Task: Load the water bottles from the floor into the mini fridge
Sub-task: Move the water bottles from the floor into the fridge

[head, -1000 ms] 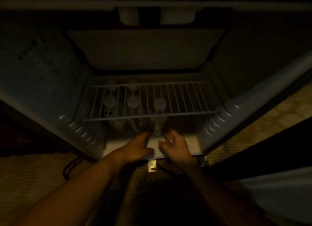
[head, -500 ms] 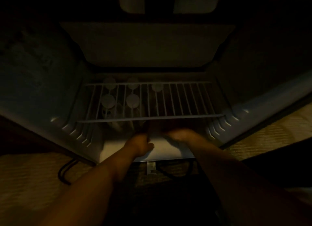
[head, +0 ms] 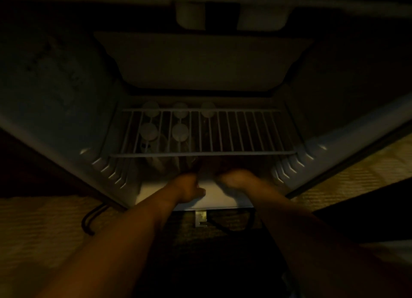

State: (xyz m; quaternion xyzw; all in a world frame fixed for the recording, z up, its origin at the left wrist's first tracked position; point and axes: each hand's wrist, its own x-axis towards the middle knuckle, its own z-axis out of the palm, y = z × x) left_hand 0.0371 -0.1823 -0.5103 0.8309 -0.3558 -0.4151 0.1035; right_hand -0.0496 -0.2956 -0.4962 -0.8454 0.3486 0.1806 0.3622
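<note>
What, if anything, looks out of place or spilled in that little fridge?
Nothing stands out. Five bottle caps sit in tidy rows under the wire shelf, which lies level. No spill shows. The left hand and right hand reach in below it; the picture is dim, so small damage could hide.

Five capped water bottles (head: 181,131) are seen beneath one wire shelf (head: 245,130) at center frame, inside one mini fridge (head: 55,86). Two hands are pictured below: the left hand (head: 188,186) and the right hand (head: 236,178).
</note>
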